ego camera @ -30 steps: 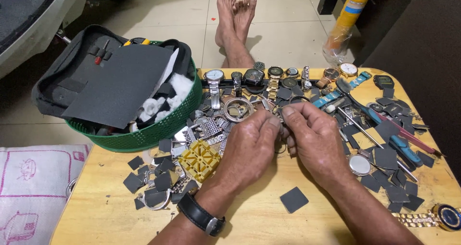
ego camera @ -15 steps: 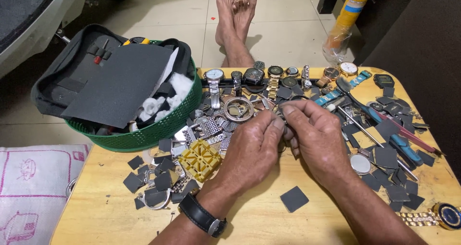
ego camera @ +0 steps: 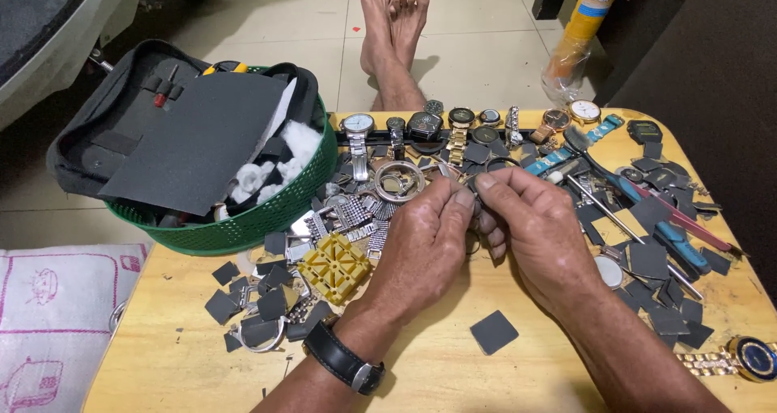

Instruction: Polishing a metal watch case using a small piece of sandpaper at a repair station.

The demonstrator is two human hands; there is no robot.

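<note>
Left hand point(ego camera: 425, 235), right hand point(ego camera: 530, 227): fingertips pinched together on small metal part, mostly hidden. Advice: keep grip low over wooden table point(ego camera: 437, 372), near yellow holder block point(ego camera: 334, 266).

Single head view, looking steeply down, close over wooden table point(ego camera: 453, 381).

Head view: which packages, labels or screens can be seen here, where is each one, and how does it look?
Spray can: on the floor beyond the table's far right, tall yellow cylinder with a printed red and blue label.
Digital watch: far right of the table, dark rectangular case with a small grey screen.
Cloth bag: left of the table, white with pink printed outlines.
Other watches show round dials, not screens.
</note>
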